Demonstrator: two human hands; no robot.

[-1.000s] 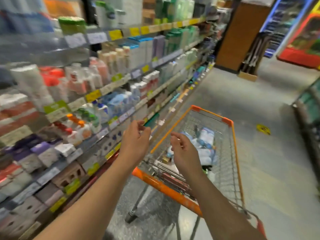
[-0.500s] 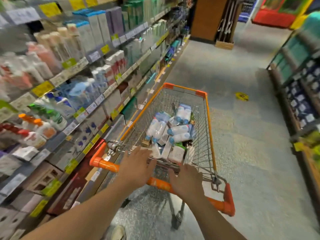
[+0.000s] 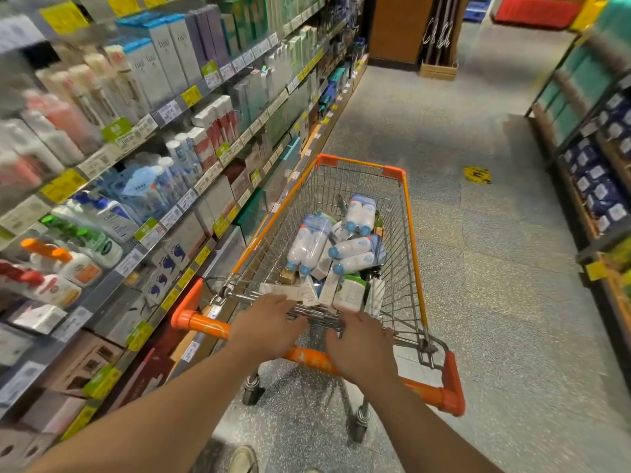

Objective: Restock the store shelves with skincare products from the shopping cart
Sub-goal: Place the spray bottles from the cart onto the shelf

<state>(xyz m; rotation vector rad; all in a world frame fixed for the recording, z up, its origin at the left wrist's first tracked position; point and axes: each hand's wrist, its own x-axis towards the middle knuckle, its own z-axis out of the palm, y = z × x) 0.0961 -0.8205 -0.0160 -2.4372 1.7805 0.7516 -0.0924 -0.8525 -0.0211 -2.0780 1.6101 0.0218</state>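
Over the near end of the shopping cart (image 3: 415,254), the left hand (image 3: 264,324) and right hand (image 3: 358,348) are held palm-down with fingers spread, nothing gripped, above the orange handle (image 3: 205,324) and wire child seat, likely placed to reach the stock or steer. Skincare products are heaped loose in the basket: twin-pack white bottles (image 3: 305,245) lie flat, long axes roughly along the cart, blue caps toward the near end, while another pack (image 3: 355,254) lies crosswise, caps left. Cart is parked parallel to, just right of, the shelves (image 3: 143,186), presumably for short transfers.
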